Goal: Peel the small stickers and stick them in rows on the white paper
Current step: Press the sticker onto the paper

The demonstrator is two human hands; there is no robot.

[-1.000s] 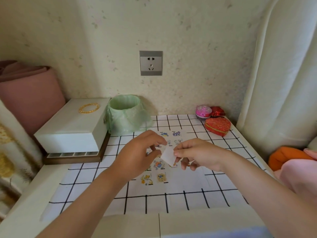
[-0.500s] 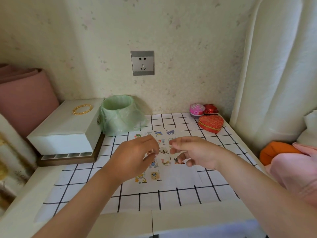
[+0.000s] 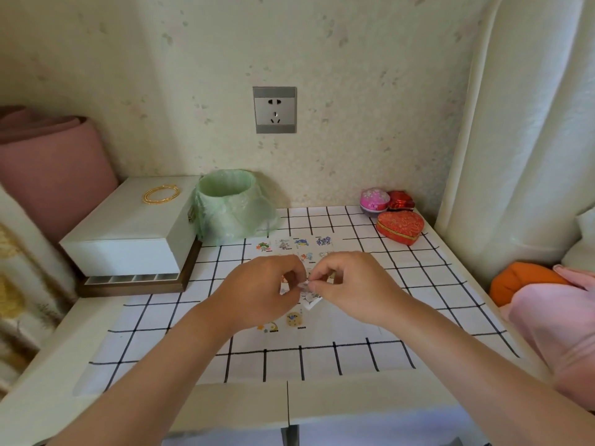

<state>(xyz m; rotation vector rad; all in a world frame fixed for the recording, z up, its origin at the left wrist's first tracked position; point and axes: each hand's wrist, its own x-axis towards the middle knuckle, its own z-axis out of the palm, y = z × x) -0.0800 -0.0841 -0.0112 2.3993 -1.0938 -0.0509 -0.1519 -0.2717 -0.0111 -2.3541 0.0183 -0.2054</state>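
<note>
Drawn closer, both hands [image 3: 260, 292] [image 3: 352, 289] pinch a small white-backed sticker [image 3: 308, 297] over the white paper [image 3: 341, 329]

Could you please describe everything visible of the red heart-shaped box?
The red heart-shaped box looks covered in patterned, brocade-like fabric with a gold band where lid meets base. It appears closed and lies flat on the checked cloth near the far right corner, in front of a pink round box and a smaller red box.
</note>
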